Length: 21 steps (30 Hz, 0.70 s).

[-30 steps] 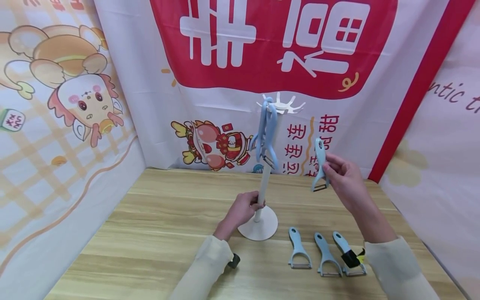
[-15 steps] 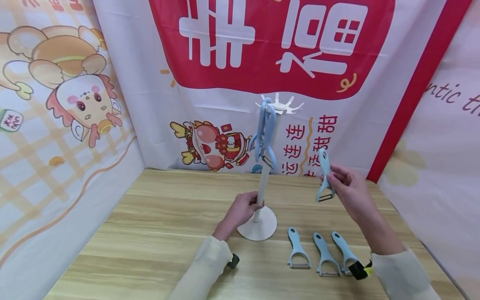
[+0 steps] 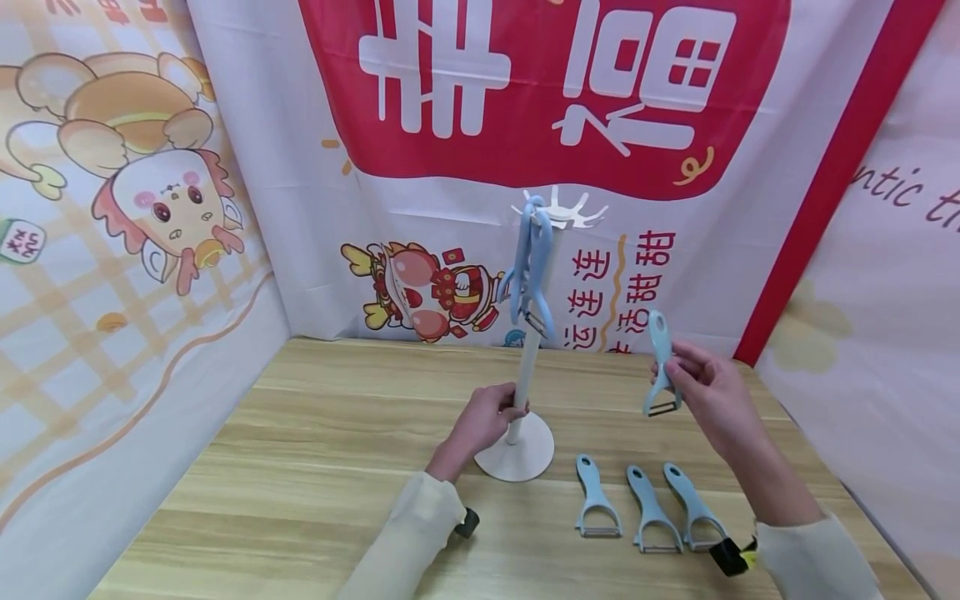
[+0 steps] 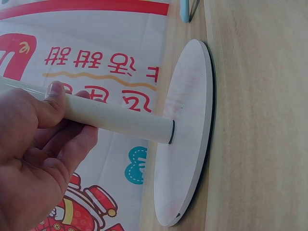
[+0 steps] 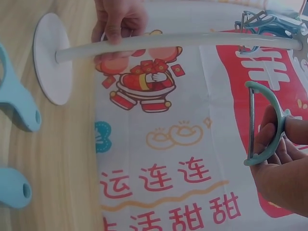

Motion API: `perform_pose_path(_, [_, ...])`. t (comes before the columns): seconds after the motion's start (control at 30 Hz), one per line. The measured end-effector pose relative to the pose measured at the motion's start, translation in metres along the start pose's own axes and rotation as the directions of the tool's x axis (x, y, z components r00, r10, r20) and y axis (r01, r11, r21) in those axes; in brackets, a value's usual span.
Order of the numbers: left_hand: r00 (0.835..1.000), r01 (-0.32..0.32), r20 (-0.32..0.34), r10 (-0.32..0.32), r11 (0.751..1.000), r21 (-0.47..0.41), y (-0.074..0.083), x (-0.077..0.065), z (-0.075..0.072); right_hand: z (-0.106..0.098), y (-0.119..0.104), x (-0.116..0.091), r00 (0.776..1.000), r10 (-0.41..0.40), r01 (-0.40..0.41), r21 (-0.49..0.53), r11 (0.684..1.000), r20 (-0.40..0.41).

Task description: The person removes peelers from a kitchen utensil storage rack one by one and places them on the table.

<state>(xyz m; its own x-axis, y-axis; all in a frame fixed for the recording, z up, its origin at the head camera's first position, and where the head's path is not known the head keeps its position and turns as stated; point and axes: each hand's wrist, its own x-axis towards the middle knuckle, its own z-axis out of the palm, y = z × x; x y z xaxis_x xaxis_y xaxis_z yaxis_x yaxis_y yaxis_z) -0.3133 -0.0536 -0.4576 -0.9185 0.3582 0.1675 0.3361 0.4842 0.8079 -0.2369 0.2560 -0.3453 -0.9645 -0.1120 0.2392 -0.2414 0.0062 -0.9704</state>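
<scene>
My left hand (image 3: 483, 423) grips the lower pole of a white stand (image 3: 528, 367) just above its round base (image 4: 185, 139); in the left wrist view thumb and fingers wrap the pole. To the right, my right hand (image 3: 708, 387) pinches a light-blue peeler (image 3: 660, 342) in the air, handle up and blade down. The right wrist view shows the held peeler's blade (image 5: 251, 125) and curved frame near the fingers. Several blue peelers (image 3: 534, 258) hang together from the left hooks of the stand's top; their overlap hides how many.
On the wooden table (image 3: 300, 467) lie three more peelers: one (image 3: 596, 496) right of the base, a middle one (image 3: 652, 508), and one (image 3: 692, 500) partly behind the black wrist camera (image 3: 729, 557). White hooks (image 3: 577, 212) on the stand's right side carry nothing. Printed cloths (image 3: 420, 200) stand behind and beside.
My right hand has moved down and to the right with the peeler, away from the stand. The left hand stays on the pole, and the hanging peelers look the same.
</scene>
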Motion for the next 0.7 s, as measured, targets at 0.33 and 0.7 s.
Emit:
perform_pose_path(0.33, [0.999, -0.041, -0.025, 0.042, 0.998, 0.037, 0.002, -0.001, 0.0, -0.005, 0.009, -0.007, 1.0, -0.013, 0.014, -0.047, 0.999, 0.008])
perform_pose_path(0.7, [0.999, -0.042, -0.018, 0.042, 0.999, 0.03, 0.0, -0.001, 0.001, -0.016, 0.02, -0.019, 1.0, 0.023, -0.023, -0.09, 0.996, 0.002])
